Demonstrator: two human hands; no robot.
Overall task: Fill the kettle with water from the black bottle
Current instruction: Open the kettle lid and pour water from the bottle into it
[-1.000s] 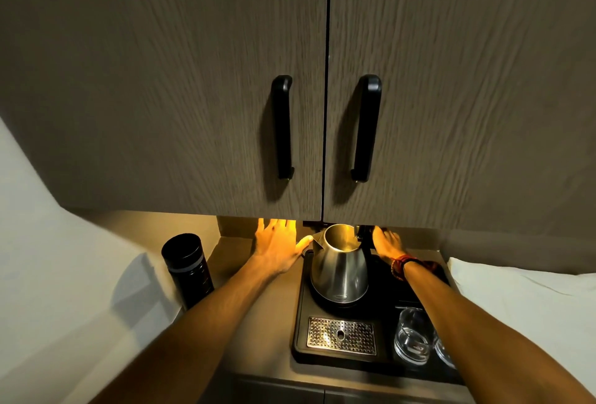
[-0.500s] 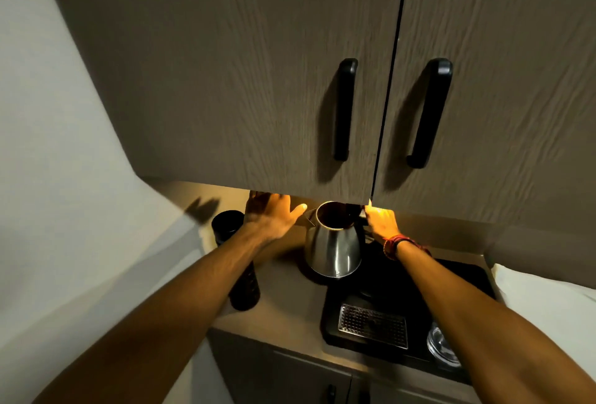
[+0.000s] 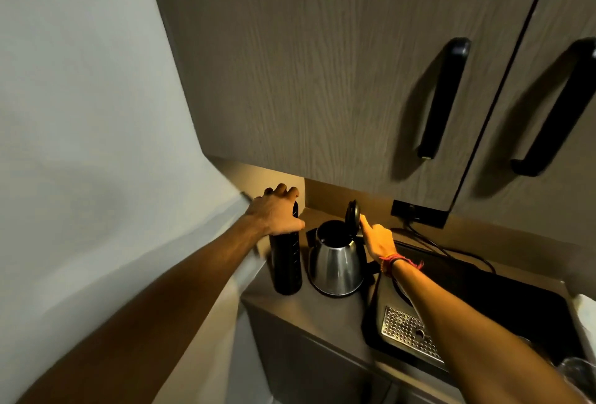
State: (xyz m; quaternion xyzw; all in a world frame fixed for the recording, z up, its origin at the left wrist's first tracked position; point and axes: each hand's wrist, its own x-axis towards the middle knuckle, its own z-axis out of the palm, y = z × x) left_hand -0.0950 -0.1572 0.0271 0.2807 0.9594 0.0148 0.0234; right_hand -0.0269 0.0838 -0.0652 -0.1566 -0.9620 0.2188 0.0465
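The tall black bottle (image 3: 286,261) stands upright on the counter's left end, close to the wall. My left hand (image 3: 274,213) is wrapped over its top from above. Right beside it stands the steel kettle (image 3: 337,269) on the bare counter, its black lid (image 3: 352,215) tipped up and the dark inside showing. My right hand (image 3: 379,240) is at the kettle's handle, which it hides, with the forefinger stretched up against the raised lid. A red thread band is on that wrist.
A black tray (image 3: 516,300) with a metal drip grate (image 3: 408,329) lies right of the kettle, and a glass (image 3: 577,371) shows at its lower right corner. A cord (image 3: 451,252) runs behind. The overhead cabinet (image 3: 322,81) hangs low over the counter, and a white wall (image 3: 96,113) closes the left side.
The kettle went from the tray to the bare counter beside the bottle. My left hand moved left from near the kettle onto the bottle's top. The view swung left.
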